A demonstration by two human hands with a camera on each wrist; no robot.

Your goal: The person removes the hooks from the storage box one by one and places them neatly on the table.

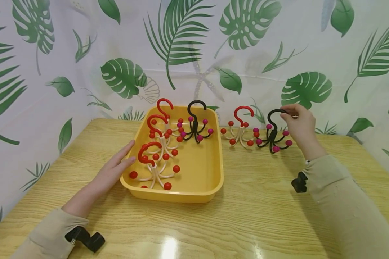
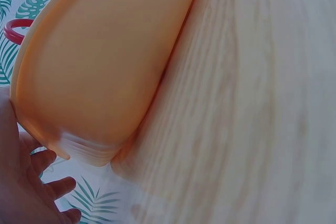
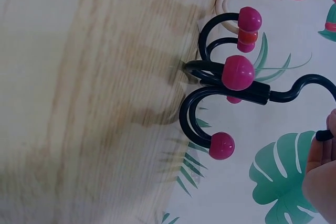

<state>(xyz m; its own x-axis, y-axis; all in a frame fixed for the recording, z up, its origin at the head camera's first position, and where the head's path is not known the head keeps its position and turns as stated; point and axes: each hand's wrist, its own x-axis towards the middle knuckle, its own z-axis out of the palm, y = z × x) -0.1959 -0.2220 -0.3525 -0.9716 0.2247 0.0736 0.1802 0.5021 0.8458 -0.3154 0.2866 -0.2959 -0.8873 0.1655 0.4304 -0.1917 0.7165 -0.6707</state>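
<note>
My right hand pinches the tip of the hook on a black claw-shaped hanger with magenta balls. That hanger stands upright at the table's back, its curved arms at the tabletop; the right wrist view shows the fingers at its hook end. Just left of it stands a white claw-shaped hanger with a red hook and red balls. My left hand rests against the left rim of a yellow tray, fingers extended. In the left wrist view the tray's outer side hides its contents.
Inside the tray, three white hangers with red hooks line the left side, and another black hanger stands at the back right. A leaf-patterned cloth hangs behind the wooden table.
</note>
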